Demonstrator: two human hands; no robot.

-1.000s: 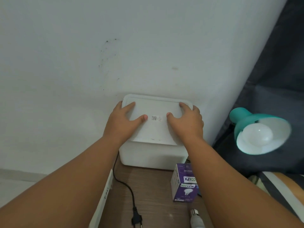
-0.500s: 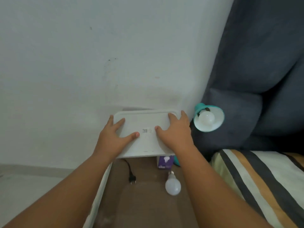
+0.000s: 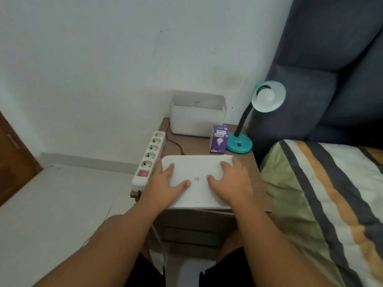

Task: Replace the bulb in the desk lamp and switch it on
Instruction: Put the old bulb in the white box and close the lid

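White lid (image 3: 196, 181) under two hands: left (image 3: 165, 186), right (image 3: 230, 183)

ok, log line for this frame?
hands: both holding lid | bin: open | lamp: bulb in, unlit | bulb box: upright

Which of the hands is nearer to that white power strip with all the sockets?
The left hand. It grips the white lid's left edge, right beside the power strip. The right hand holds the lid's right side, the lid's width farther away.
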